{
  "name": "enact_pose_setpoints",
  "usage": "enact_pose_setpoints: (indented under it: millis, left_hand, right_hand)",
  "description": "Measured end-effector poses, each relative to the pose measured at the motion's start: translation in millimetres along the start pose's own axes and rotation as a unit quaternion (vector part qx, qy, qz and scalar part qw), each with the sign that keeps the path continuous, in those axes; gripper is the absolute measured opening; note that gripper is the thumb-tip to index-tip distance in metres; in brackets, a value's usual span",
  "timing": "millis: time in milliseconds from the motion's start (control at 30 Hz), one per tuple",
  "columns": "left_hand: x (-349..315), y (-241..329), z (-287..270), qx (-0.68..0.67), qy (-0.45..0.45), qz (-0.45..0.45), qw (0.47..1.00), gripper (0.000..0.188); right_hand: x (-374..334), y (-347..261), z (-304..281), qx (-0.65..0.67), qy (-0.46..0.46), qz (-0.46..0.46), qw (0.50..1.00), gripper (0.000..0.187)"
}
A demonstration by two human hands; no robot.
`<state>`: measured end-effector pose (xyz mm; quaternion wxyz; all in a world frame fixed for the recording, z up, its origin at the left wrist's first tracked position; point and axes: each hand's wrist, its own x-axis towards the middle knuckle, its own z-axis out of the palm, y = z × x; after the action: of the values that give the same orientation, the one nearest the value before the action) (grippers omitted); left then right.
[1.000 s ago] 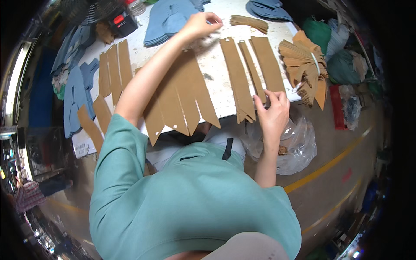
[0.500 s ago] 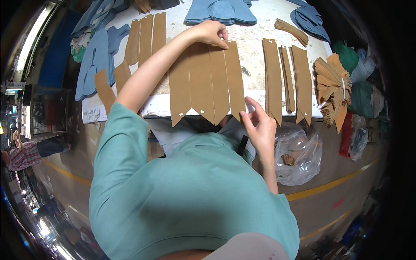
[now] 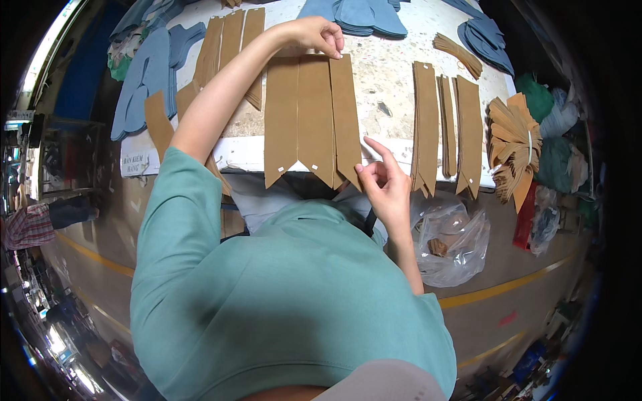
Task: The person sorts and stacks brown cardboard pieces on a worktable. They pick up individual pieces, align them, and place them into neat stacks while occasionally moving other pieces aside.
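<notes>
A long brown cut strip, cloth or leather, lies along the table with its pointed end over the front edge. Its far end is pinched between the thumb and fingers of my left hand, my arm reaching across the table. At the near pointed end, my right hand pinches the tip between thumb and a finger, index finger raised. The strip's left edge overlaps a neighbouring brown strip, which lies beside another one. These two bear small white stickers near their slanted near ends.
Stacked brown strips lie to the right, beside a tied brown bundle. More brown strips lie beyond my left arm. Blue cut pieces are stacked at the left and far edge. A clear plastic bag sits below the table's front.
Both hands have shifted left with the right-hand strip, which slid over its neighbours. Four strips side by side now show as three. The view has shifted slightly.
</notes>
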<state>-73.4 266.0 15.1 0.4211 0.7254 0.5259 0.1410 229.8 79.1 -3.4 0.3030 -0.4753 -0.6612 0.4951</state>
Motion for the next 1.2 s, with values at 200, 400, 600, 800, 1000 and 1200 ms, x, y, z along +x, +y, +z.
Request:
enact_pose_setpoints:
  millis: [200,400,600,800,1000,1200]
  left_hand:
    - [-1,3,9,0.055,0.034,-0.011,0.998,0.027]
    - [-5,15,18,0.106,0.068,-0.017,0.992,0.023]
    - [7,19,12,0.019,0.005,-0.029,0.999,0.022]
    - [81,42,26,-0.008,0.094,0.091,0.991,0.03]
    - [129,69,61,-0.02,0.078,0.089,0.993,0.028]
    - [133,71,72,0.021,0.074,0.065,0.995,0.025]
  right_hand:
    - [-3,0,2,-0.067,-0.001,0.001,0.998,0.046]
    - [-8,1,6,0.038,-0.028,0.031,0.998,0.05]
    - [-9,1,-3,0.029,-0.017,0.013,0.999,0.017]
    - [-17,-1,-58,0.07,0.104,-0.007,0.992,0.018]
    - [-22,14,-88,0.102,0.175,0.051,0.978,0.017]
    - [-22,34,-86,0.085,0.169,0.055,0.98,0.02]
